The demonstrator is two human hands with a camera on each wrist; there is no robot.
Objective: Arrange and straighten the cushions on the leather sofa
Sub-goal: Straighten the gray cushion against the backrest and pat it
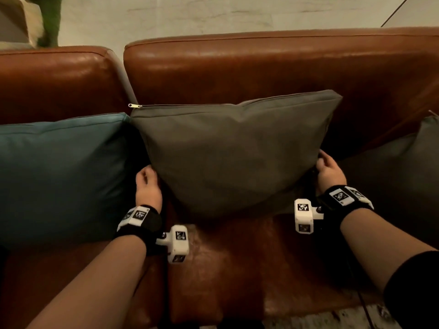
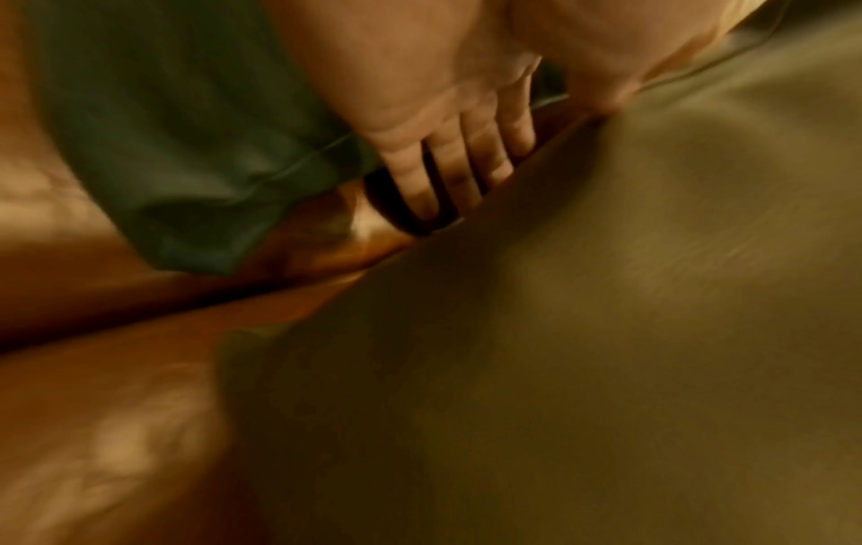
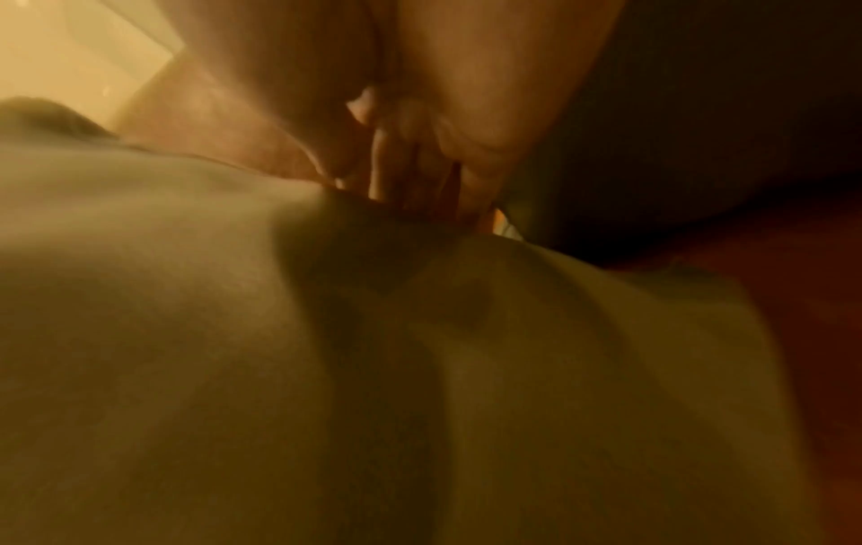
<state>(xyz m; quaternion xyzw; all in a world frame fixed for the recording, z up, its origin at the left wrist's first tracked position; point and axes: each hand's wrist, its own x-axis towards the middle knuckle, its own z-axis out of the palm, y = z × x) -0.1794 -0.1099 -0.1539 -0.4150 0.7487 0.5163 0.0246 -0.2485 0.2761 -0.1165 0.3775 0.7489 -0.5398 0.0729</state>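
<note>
A grey cushion [image 1: 232, 153] stands upright against the backrest of the brown leather sofa [image 1: 237, 70], its zip edge on top. My left hand [image 1: 148, 184] grips its lower left edge; in the left wrist view the fingers [image 2: 448, 166] reach behind the grey cushion [image 2: 606, 332] and the thumb lies on its front. My right hand [image 1: 329, 169] holds the right edge, with the fingers [image 3: 420, 173] curled into the fabric of the grey cushion [image 3: 233, 332]. A teal cushion [image 1: 59, 174] leans just to the left, touching the grey one.
A second dark grey cushion [image 1: 403, 174] sits at the right end of the seat. A seam [image 1: 166, 281] divides two seat sections. Pale floor [image 1: 213, 17] lies behind the sofa, with a green plant [image 1: 51, 20] at the top left.
</note>
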